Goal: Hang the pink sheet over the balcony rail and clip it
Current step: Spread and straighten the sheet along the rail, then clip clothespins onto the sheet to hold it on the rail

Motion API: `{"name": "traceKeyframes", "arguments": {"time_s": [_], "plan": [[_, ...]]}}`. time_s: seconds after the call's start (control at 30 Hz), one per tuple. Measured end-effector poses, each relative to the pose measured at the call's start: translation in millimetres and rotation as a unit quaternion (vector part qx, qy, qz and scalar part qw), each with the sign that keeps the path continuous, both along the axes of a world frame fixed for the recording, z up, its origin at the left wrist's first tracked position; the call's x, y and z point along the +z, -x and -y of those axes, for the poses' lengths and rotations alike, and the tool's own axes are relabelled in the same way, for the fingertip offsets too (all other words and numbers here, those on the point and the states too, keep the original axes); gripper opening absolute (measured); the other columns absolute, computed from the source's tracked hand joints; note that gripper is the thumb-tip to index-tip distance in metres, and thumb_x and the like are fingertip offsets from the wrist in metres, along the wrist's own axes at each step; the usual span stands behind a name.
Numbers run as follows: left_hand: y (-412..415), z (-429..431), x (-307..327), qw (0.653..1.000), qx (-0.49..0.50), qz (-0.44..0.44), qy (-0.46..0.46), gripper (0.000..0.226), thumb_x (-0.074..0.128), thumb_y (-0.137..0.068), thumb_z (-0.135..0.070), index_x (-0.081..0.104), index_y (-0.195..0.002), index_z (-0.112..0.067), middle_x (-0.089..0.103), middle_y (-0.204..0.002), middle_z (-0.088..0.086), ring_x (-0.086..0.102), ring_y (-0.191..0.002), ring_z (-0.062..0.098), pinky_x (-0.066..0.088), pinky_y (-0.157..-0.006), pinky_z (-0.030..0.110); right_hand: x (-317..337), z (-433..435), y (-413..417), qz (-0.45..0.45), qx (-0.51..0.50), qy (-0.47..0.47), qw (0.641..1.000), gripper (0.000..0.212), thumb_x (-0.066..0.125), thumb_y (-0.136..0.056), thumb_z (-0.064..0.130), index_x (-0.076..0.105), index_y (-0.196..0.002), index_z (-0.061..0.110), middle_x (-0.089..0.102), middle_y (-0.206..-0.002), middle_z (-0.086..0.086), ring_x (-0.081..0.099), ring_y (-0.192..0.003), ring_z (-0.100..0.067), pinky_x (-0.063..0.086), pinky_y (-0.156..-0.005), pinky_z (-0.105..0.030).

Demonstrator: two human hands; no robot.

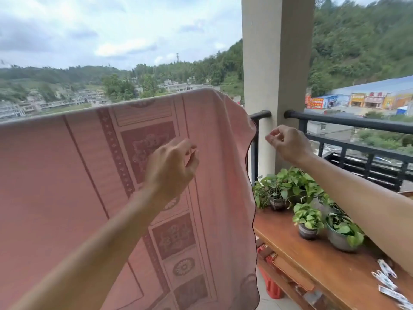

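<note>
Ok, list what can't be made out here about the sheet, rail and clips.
Head view only:
- Balcony rail: shows only by the pillar; the pink sheet covers the rest.
- Clips on the wooden table: blurred, cut by the right edge; count unclear.
- Left hand and right hand: curled fingers hide whether either grip holds anything.

Nothing can be read. The shop signs (315, 102) far off on the right, red and yellow, carry characters, but these are too small and blurred to make out.
</note>
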State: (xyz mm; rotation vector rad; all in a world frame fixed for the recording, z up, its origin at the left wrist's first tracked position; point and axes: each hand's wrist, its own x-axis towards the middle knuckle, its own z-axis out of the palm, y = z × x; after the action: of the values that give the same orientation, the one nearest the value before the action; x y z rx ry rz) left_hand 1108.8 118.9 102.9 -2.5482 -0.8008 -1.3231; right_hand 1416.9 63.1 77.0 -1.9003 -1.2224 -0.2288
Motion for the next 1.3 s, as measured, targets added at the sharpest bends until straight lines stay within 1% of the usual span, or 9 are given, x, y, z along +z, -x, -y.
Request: {"name": "traceKeyframes", "arguments": {"time_s": [0.07, 0.17, 0.23, 0.4, 0.5, 0.67, 0.93, 1.1, 1.3], "plan": [[-30, 6, -34, 0.996, -0.037, -0.039, 0.071, 0.017, 0.056, -0.089, -0.025, 0.069, -0.098, -0.018, 0.065, -0.085, -0.004, 0.060, -0.077, 0.015, 0.049, -0.065, 0.030, -39, 24, -3, -0.009, -0.004, 0.055, 0.998, 0.028, 0.054, -0.093, 0.044, 0.062, -0.105, 0.020, 0.067, -0.092, 0.003, 0.064, -0.082, -0.020, 0.054, -0.075, -0.038], [-75, 21, -87, 0.981, -0.075, -0.108, 0.141, 0.018, 0.054, -0.093, -0.029, 0.067, -0.100, -0.020, 0.066, -0.089, -0.004, 0.059, -0.076, 0.012, 0.041, -0.064, 0.024, -100, 67, -10, -0.014, -0.028, 0.144, 0.989, 0.026, 0.055, -0.092, 0.044, 0.061, -0.105, 0.021, 0.067, -0.090, 0.003, 0.063, -0.080, -0.018, 0.050, -0.067, -0.031], [-102, 35, -122, 0.966, -0.111, -0.142, 0.187, 0.020, 0.054, -0.094, -0.032, 0.067, -0.101, -0.018, 0.067, -0.091, -0.002, 0.062, -0.076, 0.014, 0.050, -0.069, 0.028, -139, 101, -19, -0.026, -0.055, 0.202, 0.977, 0.029, 0.055, -0.091, 0.047, 0.060, -0.106, 0.023, 0.066, -0.091, 0.005, 0.062, -0.085, -0.018, 0.050, -0.071, -0.033], [-169, 65, -204, 0.931, -0.154, -0.246, 0.223, 0.024, 0.048, -0.095, -0.034, 0.064, -0.101, -0.019, 0.064, -0.092, -0.003, 0.058, -0.078, 0.016, 0.046, -0.067, 0.030, -226, 189, -51, -0.078, -0.128, 0.331, 0.932, 0.037, 0.052, -0.091, 0.050, 0.055, -0.119, 0.026, 0.065, -0.105, 0.007, 0.059, -0.098, -0.017, 0.047, -0.078, -0.033], [-207, 82, -246, 0.903, -0.178, -0.300, 0.250, 0.024, 0.047, -0.093, -0.035, 0.064, -0.104, -0.021, 0.064, -0.098, -0.003, 0.060, -0.089, 0.019, 0.049, -0.075, 0.034, -270, 233, -73, -0.117, -0.170, 0.374, 0.904, 0.038, 0.050, -0.091, 0.051, 0.053, -0.121, 0.028, 0.063, -0.108, 0.007, 0.058, -0.099, -0.018, 0.047, -0.078, -0.034], [-279, 101, -306, 0.865, -0.212, -0.376, 0.257, 0.022, 0.047, -0.091, -0.037, 0.062, -0.099, -0.023, 0.064, -0.098, -0.005, 0.060, -0.093, 0.019, 0.049, -0.073, 0.033, -334, 278, -122, -0.170, -0.208, 0.415, 0.869, 0.036, 0.052, -0.091, 0.049, 0.055, -0.120, 0.029, 0.064, -0.114, 0.007, 0.060, -0.101, -0.017, 0.046, -0.078, -0.031], [-407, 126, -383, 0.778, -0.225, -0.505, 0.299, 0.029, 0.046, -0.093, -0.035, 0.059, -0.116, -0.023, 0.059, -0.115, 0.001, 0.057, -0.107, 0.024, 0.047, -0.084, 0.034, -407, 313, -223, -0.258, -0.238, 0.466, 0.812, 0.034, 0.053, -0.092, 0.044, 0.056, -0.122, 0.028, 0.064, -0.121, 0.005, 0.060, -0.110, -0.020, 0.046, -0.083, -0.030], [-460, 141, -426, 0.734, -0.230, -0.550, 0.324, 0.031, 0.045, -0.093, -0.032, 0.058, -0.119, -0.023, 0.056, -0.117, 0.003, 0.055, -0.109, 0.026, 0.045, -0.084, 0.033, -430, 318, -265, -0.290, -0.257, 0.452, 0.804, 0.029, 0.052, -0.093, 0.038, 0.058, -0.118, 0.023, 0.063, -0.120, -0.003, 0.058, -0.110, -0.026, 0.047, -0.084, -0.033], [-529, 157, -474, 0.712, -0.268, -0.574, 0.302, 0.029, 0.045, -0.094, -0.029, 0.058, -0.117, -0.017, 0.054, -0.116, 0.008, 0.054, -0.108, 0.030, 0.046, -0.085, 0.038, -458, 303, -289, -0.262, -0.262, 0.452, 0.812, 0.036, 0.051, -0.094, 0.033, 0.052, -0.129, 0.024, 0.052, -0.129, 0.002, 0.047, -0.120, -0.022, 0.048, -0.088, -0.036]]}}
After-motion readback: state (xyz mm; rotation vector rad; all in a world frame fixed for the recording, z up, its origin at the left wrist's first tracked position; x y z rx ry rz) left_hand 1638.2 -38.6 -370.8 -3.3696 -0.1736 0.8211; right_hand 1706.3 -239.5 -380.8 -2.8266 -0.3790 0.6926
